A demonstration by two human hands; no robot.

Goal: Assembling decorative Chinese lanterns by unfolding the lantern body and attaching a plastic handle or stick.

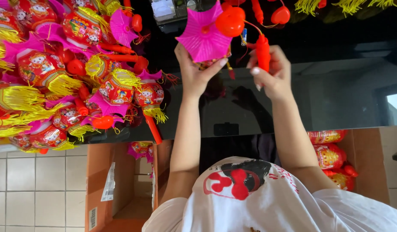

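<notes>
The left hand (194,71) grips the underside of a small paper lantern with a ribbed magenta star-shaped top (203,36), fingers curled around its body, holding it up above the glossy black surface (318,99). The right hand (271,73) is closed around a red plastic handle stick (263,52), which stands nearly upright just beside the lantern; a round red plastic piece (230,21) sits at the lantern's upper right edge, touching the magenta top. The two hands are near each other but apart, with a narrow gap of dark surface between them. To the left, a dense heap of finished red-and-magenta lanterns with yellow tassels (57,77) covers the surface up to its near edge, its right fringe ending close to the left forearm. The stretch of surface to the right of the right hand is bare and reflective out to the frame edge. Below the near edge, an open brown cardboard box (121,184) stands on the pale tiled floor (39,184) at the left, and another cardboard box holding flattened red lanterns (331,159) stands at the right.
</notes>
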